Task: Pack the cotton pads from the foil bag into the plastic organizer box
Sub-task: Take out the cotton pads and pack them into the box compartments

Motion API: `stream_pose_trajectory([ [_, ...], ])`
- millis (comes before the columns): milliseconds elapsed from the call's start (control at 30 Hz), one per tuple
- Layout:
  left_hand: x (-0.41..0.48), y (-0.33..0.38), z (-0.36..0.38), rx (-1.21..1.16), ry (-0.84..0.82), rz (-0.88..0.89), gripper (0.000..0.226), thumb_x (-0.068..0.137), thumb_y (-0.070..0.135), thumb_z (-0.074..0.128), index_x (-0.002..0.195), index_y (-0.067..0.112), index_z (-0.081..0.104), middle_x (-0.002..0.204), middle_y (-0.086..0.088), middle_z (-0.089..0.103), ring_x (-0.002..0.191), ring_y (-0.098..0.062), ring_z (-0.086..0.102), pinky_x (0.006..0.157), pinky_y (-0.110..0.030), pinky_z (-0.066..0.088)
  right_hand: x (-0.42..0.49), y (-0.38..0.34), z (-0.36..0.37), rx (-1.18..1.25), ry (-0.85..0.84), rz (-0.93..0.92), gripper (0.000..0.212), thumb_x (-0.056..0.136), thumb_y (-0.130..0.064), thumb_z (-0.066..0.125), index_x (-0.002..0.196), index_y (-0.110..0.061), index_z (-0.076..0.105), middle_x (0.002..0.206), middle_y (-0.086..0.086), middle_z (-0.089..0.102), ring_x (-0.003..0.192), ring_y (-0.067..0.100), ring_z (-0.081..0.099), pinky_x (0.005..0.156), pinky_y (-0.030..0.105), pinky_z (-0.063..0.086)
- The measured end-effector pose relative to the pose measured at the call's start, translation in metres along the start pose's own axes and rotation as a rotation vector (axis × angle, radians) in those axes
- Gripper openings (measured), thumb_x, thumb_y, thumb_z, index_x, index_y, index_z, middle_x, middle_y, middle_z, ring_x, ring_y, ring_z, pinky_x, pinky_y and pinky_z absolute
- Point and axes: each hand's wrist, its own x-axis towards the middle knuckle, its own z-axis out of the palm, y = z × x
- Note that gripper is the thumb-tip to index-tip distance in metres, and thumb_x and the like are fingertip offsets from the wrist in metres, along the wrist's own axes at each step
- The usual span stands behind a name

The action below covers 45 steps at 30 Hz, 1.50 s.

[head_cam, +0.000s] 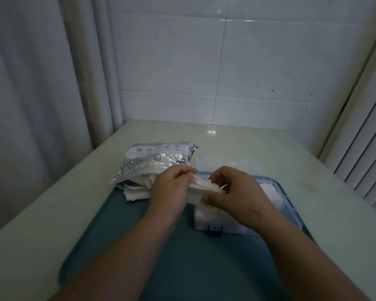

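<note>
A stack of white cotton pads [201,187] is held between both hands above the left part of the clear plastic organizer box [269,205]. My left hand [172,187] grips the stack's left end. My right hand [237,190] pinches its right end with thumb below and fingers on top. The box lies open, its lid [224,165] tilted back, with white pads visible in its compartments. The silver foil bag [156,161] with blue shell prints lies to the left, mouth open, loose pads [136,193] spilling out.
Box and bag sit on a teal tray [139,246] on a pale table [313,170]. A dark blue latch [214,231] marks the box's front edge. A tiled wall stands behind, a curtain at left, slatted blinds at right.
</note>
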Motion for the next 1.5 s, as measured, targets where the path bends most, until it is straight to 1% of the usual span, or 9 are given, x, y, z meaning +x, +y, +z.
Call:
stream_pose_trajectory([
  [233,0.001,0.001,-0.004,-0.021,-0.078,0.017,0.019,0.088,0.008,0.06,0.087,0.02,0.075,0.089,0.006,0.07,0.085,-0.009,0.061,0.074,-0.028,0.047,0.001,0.002,-0.001,-0.028,-0.001,0.001,0.026,0.075,-0.035,0.079,0.094,-0.035,0.061,0.089,-0.011,0.065,0.077,0.005,0.06,0.071,0.024,0.052],
  [367,0.009,0.0,-0.015,0.457,-0.245,0.375,0.021,0.086,0.013,0.065,0.093,0.031,0.074,0.093,0.012,0.066,0.088,0.0,0.058,0.074,-0.016,0.044,0.001,0.004,-0.004,-0.042,0.009,-0.005,0.021,0.074,-0.033,0.078,0.09,-0.033,0.065,0.084,-0.011,0.066,0.073,0.004,0.06,0.068,0.027,0.052],
  [433,0.011,0.0,-0.019,0.576,-0.289,0.445,0.016,0.086,0.019,0.067,0.092,0.033,0.073,0.091,0.013,0.064,0.088,0.001,0.056,0.072,-0.015,0.042,0.0,0.004,-0.003,-0.051,0.013,-0.012,0.019,0.073,-0.032,0.078,0.088,-0.033,0.066,0.082,-0.011,0.066,0.071,0.004,0.059,0.065,0.026,0.051],
  [667,0.011,0.003,-0.023,0.658,-0.273,0.522,0.004,0.088,0.034,0.063,0.087,0.037,0.067,0.088,0.015,0.061,0.083,0.001,0.054,0.069,-0.023,0.044,0.0,0.002,-0.002,-0.048,0.0,-0.029,0.023,0.074,-0.032,0.077,0.093,-0.036,0.064,0.088,-0.013,0.065,0.074,0.002,0.059,0.066,0.021,0.05],
  [867,0.008,0.004,-0.021,0.796,-0.195,0.627,0.006,0.093,0.034,0.056,0.089,0.032,0.061,0.088,0.014,0.058,0.078,-0.003,0.048,0.064,-0.026,0.035,-0.002,0.001,-0.004,-0.023,0.0,-0.038,0.021,0.076,-0.032,0.077,0.091,-0.037,0.063,0.086,-0.015,0.066,0.076,0.0,0.061,0.07,0.024,0.053],
  [1067,0.008,0.002,-0.018,0.674,-0.089,0.571,0.007,0.092,0.022,0.059,0.087,0.025,0.061,0.084,0.014,0.056,0.079,-0.003,0.048,0.068,-0.023,0.037,-0.002,-0.002,-0.005,0.03,0.038,-0.026,0.015,0.078,-0.029,0.077,0.083,-0.037,0.066,0.082,-0.015,0.067,0.074,0.0,0.064,0.072,0.026,0.056],
  [1167,0.018,0.003,-0.024,0.47,-0.003,0.394,0.012,0.091,0.015,0.061,0.084,0.022,0.067,0.082,0.011,0.063,0.08,-0.012,0.06,0.075,-0.03,0.049,-0.001,0.001,-0.008,0.07,0.082,0.007,0.015,0.077,-0.026,0.079,0.088,-0.032,0.071,0.083,-0.013,0.068,0.073,0.002,0.064,0.07,0.022,0.053],
  [1267,0.022,0.003,-0.03,0.239,-0.061,0.196,0.028,0.091,0.006,0.062,0.079,0.03,0.071,0.077,0.009,0.071,0.075,-0.014,0.068,0.078,-0.038,0.059,0.0,0.002,-0.011,0.136,0.11,0.027,0.014,0.076,-0.024,0.08,0.086,-0.03,0.071,0.082,-0.011,0.068,0.073,0.005,0.065,0.068,0.022,0.053],
  [1500,0.019,0.001,-0.026,0.162,-0.17,0.107,0.012,0.087,0.004,0.068,0.082,0.013,0.072,0.081,-0.014,0.073,0.07,-0.024,0.068,0.069,-0.033,0.06,0.001,0.001,-0.009,0.116,0.082,0.026,0.016,0.078,-0.026,0.077,0.087,-0.034,0.067,0.084,-0.013,0.067,0.073,0.002,0.063,0.066,0.017,0.051],
])
